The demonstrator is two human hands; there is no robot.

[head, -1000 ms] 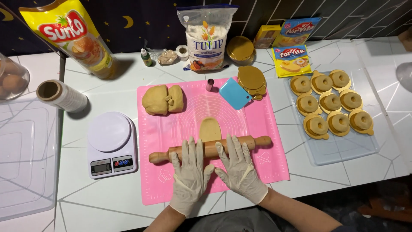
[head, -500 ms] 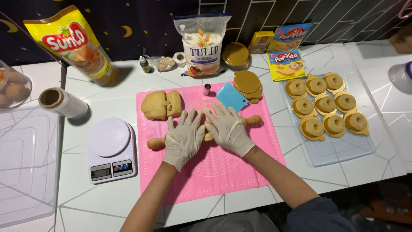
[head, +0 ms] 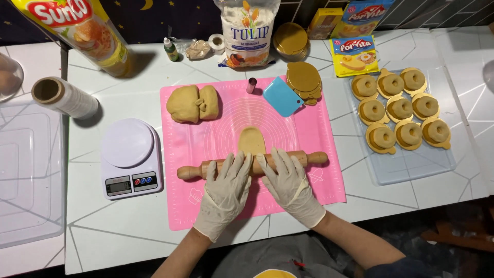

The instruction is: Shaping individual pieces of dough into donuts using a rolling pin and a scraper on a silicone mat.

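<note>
A white table (head: pixel 128 237) with thin grey lines carries everything, and in its middle lies a pink silicone mat (head: pixel 309 139) printed with faint rings. To the right sits a clear tray (head: pixel 411 167) holding nine ring-shaped dough pieces (head: pixel 400 108) in three rows. On the mat's far left corner rests a big lump of tan dough (head: pixel 192 103), and a white kitchen scale (head: pixel 129 156) stands just beside the mat's left edge. A wooden rolling pin (head: pixel 314 158) lies across the mat, slightly tilted with its right end further from the person. The left hand (head: pixel 226 193) and right hand (head: pixel 288 180), both in pale gloves, lie flat on top of it, fingers spread wide and palms pressing down rather than closing around it. Just beyond the pin, touching it, a flattened tongue of dough (head: pixel 251 140) pokes out, smooth, pale tan and rounded at its far end; how much lies under the pin I cannot tell. A blue scraper (head: pixel 282 96) and a stack of round brown discs (head: pixel 303 80) sit at the mat's far edge, with a small metal cutter (head: pixel 251 85) beside them. Half a second ago the pin and both hands were further up the mat, over the dough; now they are nearer the person and the rolled piece shows.
</note>
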